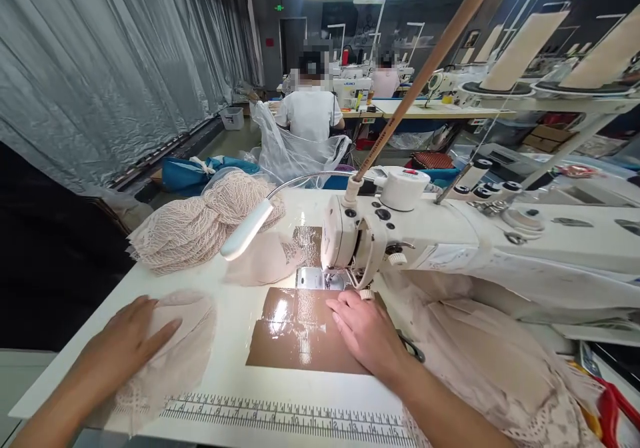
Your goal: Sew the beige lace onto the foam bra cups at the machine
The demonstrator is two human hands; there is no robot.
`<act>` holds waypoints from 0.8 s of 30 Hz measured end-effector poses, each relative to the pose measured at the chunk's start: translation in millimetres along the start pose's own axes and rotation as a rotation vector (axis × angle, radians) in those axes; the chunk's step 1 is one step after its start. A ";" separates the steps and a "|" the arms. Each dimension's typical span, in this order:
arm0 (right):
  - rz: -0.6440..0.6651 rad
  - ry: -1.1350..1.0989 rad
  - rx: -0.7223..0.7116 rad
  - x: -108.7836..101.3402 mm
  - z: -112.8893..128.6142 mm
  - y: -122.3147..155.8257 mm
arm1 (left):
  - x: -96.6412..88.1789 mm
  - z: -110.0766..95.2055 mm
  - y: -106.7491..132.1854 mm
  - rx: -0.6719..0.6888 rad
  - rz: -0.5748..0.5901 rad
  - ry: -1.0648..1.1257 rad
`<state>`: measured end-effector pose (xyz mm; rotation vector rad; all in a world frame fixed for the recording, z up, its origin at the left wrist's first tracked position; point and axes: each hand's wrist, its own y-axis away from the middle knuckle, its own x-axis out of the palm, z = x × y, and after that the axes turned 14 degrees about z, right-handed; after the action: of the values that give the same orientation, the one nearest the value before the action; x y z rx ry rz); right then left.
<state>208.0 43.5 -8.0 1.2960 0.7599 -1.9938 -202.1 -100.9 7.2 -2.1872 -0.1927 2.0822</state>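
Note:
My left hand (127, 338) lies over a sheer beige fabric piece (187, 335) at the left of the table, thumb spread from the fingers. The fabric's lacy lower end hangs toward the front edge. My right hand (363, 325) rests with fingers laid on a brown, shiny taped sheet (295, 335), just in front of the sewing machine's presser foot (330, 280). Nothing shows in its fingers. Left of the needle area sits another sheer beige piece (265, 259). Black scissor-like handles (413, 348) show partly beside my right wrist.
A white sewing machine (450, 225) fills the right side, with a lamp (247, 229) reaching left. Bundled beige lace (183, 228) stands at the back left. Beige fabric (490, 341) is heaped at right. A ruler strip (290, 421) runs along the front. A person (307, 115) sits ahead.

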 end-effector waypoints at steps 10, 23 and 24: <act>-0.212 -0.284 -0.099 -9.7 -0.4 3.6 | -26.5 -147.0 -38.1 0.079 0.832 1.045; -0.136 -0.472 -0.258 -15.7 0.3 6.3 | -3.3 -188.0 -109.2 0.218 1.058 1.227; -0.139 -0.551 -0.271 -18.7 0.7 7.1 | -9.3 -182.6 -104.2 0.225 1.147 1.309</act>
<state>218.9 42.1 8.7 0.5105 0.8202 -2.1234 -21.4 0.9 43.3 -3.1908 1.5311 0.2182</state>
